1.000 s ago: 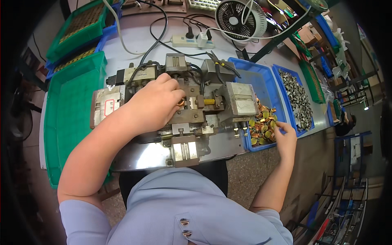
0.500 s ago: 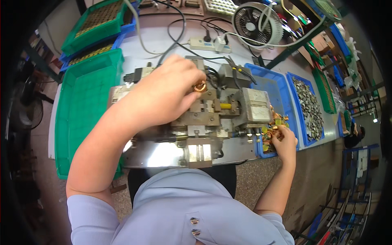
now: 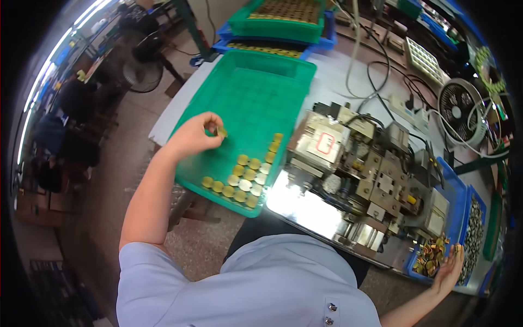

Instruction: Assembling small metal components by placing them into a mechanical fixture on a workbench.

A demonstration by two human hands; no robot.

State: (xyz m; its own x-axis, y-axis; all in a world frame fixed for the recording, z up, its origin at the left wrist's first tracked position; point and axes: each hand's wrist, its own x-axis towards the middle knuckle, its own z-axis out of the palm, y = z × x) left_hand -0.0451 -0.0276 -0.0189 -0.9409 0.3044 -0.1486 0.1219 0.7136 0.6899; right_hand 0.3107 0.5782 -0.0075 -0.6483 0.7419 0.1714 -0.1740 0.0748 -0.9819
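My left hand (image 3: pixel 196 136) is over the left side of the green tray (image 3: pixel 297 82), its thumb and forefinger pinching a small yellowish ring-like part (image 3: pixel 221 132). Several round yellow parts (image 3: pixel 239 180) stand in rows in the tray's near right corner. Far to the right, my right hand (image 3: pixel 448 269) is beside the blue bin (image 3: pixel 453 180), where copper-and-yellow parts (image 3: pixel 431 255) lie in a loose heap. Its fingertips close on a small copper-coloured part (image 3: pixel 457 248). Between the two hands sits a metal bench machine (image 3: pixel 381 177).
Behind the green tray, stacked trays (image 3: pixel 283 24) hold rows of similar parts. A blue tray of small metallic pieces (image 3: pixel 473 234) is at the far right. Cables (image 3: pixel 376 65), a power strip (image 3: pixel 402 109) and a small fan (image 3: pixel 460 109) stand behind the machine.
My left hand has moved from the machine to over the green tray, still with a small ring-like part. The right hand has risen from the heap with a part. The view has swung left.
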